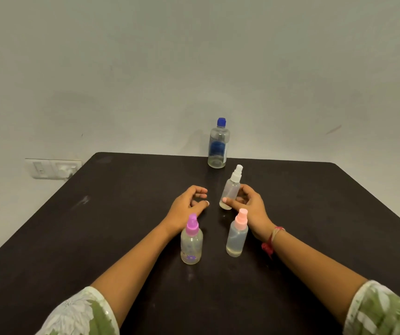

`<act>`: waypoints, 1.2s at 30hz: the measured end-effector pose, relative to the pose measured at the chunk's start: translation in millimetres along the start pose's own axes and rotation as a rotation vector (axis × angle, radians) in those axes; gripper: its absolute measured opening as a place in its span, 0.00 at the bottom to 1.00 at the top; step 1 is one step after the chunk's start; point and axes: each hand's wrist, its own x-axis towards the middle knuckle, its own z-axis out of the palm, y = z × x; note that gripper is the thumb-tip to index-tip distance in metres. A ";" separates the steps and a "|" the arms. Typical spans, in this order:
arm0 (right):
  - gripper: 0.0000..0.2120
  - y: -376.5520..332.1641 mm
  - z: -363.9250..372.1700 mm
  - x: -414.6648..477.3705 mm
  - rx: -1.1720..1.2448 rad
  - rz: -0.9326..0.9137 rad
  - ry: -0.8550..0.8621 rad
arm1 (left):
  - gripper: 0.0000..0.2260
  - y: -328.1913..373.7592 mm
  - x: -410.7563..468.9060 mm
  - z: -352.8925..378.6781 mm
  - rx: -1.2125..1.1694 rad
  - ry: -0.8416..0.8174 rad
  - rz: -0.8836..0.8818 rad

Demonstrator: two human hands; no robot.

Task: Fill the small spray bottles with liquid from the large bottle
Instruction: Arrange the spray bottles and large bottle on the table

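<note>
Near the far edge of the dark table [97,226] stands the large clear bottle [218,146] with a blue cap and blue label, its cap on. My right hand [249,206] grips a small clear spray bottle with a white nozzle [231,189], tilted slightly, its base on the table. My left hand [186,206] hovers just left of it, fingers loosely curled, holding nothing. Closer to me stand two more small spray bottles with liquid inside: one with a purple nozzle [191,243] and one with a pink nozzle [237,235].
A plain grey wall rises behind the table. A white switch and socket plate [54,168] sits on the wall at the left, just beyond the table's far left corner. My green patterned sleeves show at the bottom corners.
</note>
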 end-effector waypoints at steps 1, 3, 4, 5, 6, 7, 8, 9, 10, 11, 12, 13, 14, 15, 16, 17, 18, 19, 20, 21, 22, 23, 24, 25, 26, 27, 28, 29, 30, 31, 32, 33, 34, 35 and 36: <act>0.20 2.0 2.6 7.9 -0.024 -0.005 -0.009 | 0.12 0.6 5.6 0.8 -0.001 -0.008 -0.006; 0.22 4.7 7.8 23.0 -0.076 -0.021 -0.016 | 0.15 1.2 18.0 3.0 0.044 -0.021 0.009; 0.23 6.0 10.4 30.6 -0.081 -0.025 -0.022 | 0.16 0.7 24.3 4.4 0.078 -0.028 0.026; 0.22 6.6 13.7 38.4 -0.066 -0.036 -0.036 | 0.17 0.0 30.7 5.6 0.104 -0.036 0.046; 0.21 5.5 17.2 44.8 -0.043 -0.053 -0.054 | 0.17 -0.8 36.6 6.5 0.116 -0.045 0.061; 0.20 4.7 20.8 50.6 -0.019 -0.068 -0.070 | 0.17 -1.0 41.2 7.2 0.117 -0.050 0.070; 0.19 4.8 25.2 58.3 0.002 -0.078 -0.075 | 0.18 -1.9 47.1 7.0 0.110 -0.046 0.070; 0.20 6.2 29.1 66.6 0.018 -0.083 -0.070 | 0.18 -2.7 52.5 6.5 0.097 -0.036 0.064; 0.20 7.7 33.2 75.1 0.026 -0.089 -0.062 | 0.19 -3.8 58.0 6.0 0.083 -0.023 0.059; 0.20 9.7 37.6 83.6 0.030 -0.097 -0.049 | 0.21 -4.7 63.3 5.3 0.074 -0.010 0.056; 0.20 11.2 41.4 90.7 0.032 -0.102 -0.033 | 0.21 -5.0 67.7 4.7 0.068 0.002 0.055; 0.20 13.2 45.9 98.7 0.035 -0.102 -0.018 | 0.22 -5.8 73.1 4.2 0.062 0.014 0.053; 0.19 14.9 49.9 105.8 0.037 -0.105 -0.002 | 0.22 -6.8 78.3 4.4 0.057 0.027 0.048; 0.20 17.3 53.8 113.2 0.041 -0.109 0.014 | 0.22 -8.6 84.0 4.6 0.053 0.039 0.034; 0.20 18.0 57.2 119.0 0.044 -0.111 0.034 | 0.24 -10.6 89.6 4.4 0.050 0.052 0.017; 0.21 18.4 60.0 124.0 0.049 -0.113 0.062 | 0.28 -12.3 94.6 3.9 0.047 0.065 0.003; 0.21 18.5 62.7 129.7 0.058 -0.117 0.093 | 0.31 -14.3 100.2 2.8 0.040 0.078 -0.009; 0.21 18.1 65.4 134.3 0.072 -0.123 0.121 | 0.32 -16.6 105.4 1.0 0.030 0.091 -0.018; 0.20 17.7 68.3 139.3 0.084 -0.128 0.146 | 0.31 -19.5 111.5 -1.2 0.014 0.103 -0.015; 0.20 17.4 70.9 144.0 0.091 -0.132 0.166 | 0.28 -21.8 117.1 -3.5 -0.012 0.112 -0.010; 0.19 16.4 73.4 147.3 0.088 -0.138 0.182 | 0.26 -23.7 121.6 -5.8 -0.040 0.117 -0.007; 0.17 16.8 75.9 151.6 0.086 -0.143 0.191 | 0.25 -26.2 126.6 -7.8 -0.061 0.122 -0.005; 0.17 17.3 78.1 155.2 0.089 -0.146 0.194 | 0.25 -28.0 130.6 -9.6 -0.069 0.127 0.000; 0.16 18.4 80.4 159.3 0.093 -0.145 0.196 | 0.24 -29.9 134.4 -11.3 -0.070 0.129 0.005; 0.15 18.4 82.6 162.0 0.097 -0.144 0.194 | 0.24 -31.7 137.6 -12.9 -0.073 0.133 0.011; 0.15 17.7 84.7 164.4 0.097 -0.145 0.190 | 0.23 -32.6 140.1 -14.4 -0.076 0.139 0.018; 0.15 18.2 86.9 167.1 0.094 -0.147 0.183 | 0.23 -33.9 142.5 -15.8 -0.078 0.145 0.024; 0.15 18.6 88.6 169.9 0.086 -0.147 0.175 | 0.23 -34.8 144.6 -16.7 -0.080 0.152 0.027; 0.16 19.9 90.2 172.6 0.076 -0.143 0.166 | 0.23 -36.1 146.2 -17.6 -0.084 0.157 0.025; 0.16 20.6 90.9 174.6 0.065 -0.138 0.156 | 0.24 -37.0 147.2 -18.0 -0.087 0.158 0.020; 0.16 21.3 91.1 176.0 0.057 -0.133 0.147 | 0.24 -37.3 147.5 -18.2 -0.087 0.157 0.016; 0.17 22.0 91.0 177.1 0.051 -0.129 0.137 | 0.25 -37.6 147.6 -18.2 -0.088 0.155 0.012; 0.17 21.8 90.3 177.5 0.049 -0.127 0.130 | 0.25 -37.2 147.5 -18.0 -0.090 0.151 0.010; 0.18 21.3 89.1 177.0 0.048 -0.122 0.126 | 0.25 -36.6 147.7 -17.4 -0.090 0.146 0.008; 0.18 20.8 88.5 176.4 0.049 -0.114 0.120 | 0.25 -36.4 147.8 -17.3 -0.085 0.142 0.003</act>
